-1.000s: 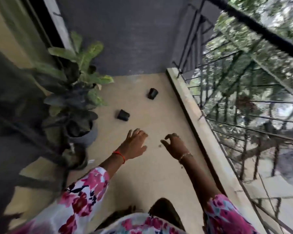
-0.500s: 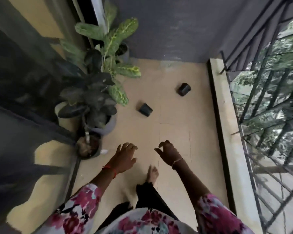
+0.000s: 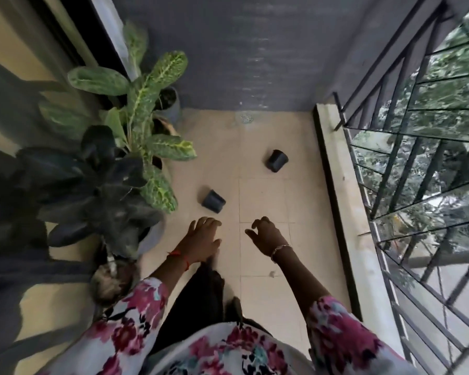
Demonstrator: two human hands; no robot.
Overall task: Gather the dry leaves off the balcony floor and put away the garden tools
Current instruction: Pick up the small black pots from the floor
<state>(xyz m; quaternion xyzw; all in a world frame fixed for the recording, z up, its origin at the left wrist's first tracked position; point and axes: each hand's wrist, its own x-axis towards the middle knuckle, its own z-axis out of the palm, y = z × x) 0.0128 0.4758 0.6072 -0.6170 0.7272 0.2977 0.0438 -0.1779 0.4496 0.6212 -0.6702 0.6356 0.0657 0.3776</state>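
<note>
Balcony floor [image 3: 268, 196] lies partly hidden behind leafy plants [image 3: 142, 101], left hand [image 3: 201, 239], right hand [image 3: 268, 235].

no readable text, labels, brands or numbers showing anywhere: pots, wall, floor tiles and railing are all showing up unmarked.

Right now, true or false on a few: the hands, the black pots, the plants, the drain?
1. The left hand and right hand hold nothing. True.
2. The near black pot and far black pot stand upright. False: both lie tipped over on the floor.
3. The leafy plants stand along the railing. False: they stand on the opposite side, at the person's left.
4. A floor drain sits by the back wall. True.
</note>
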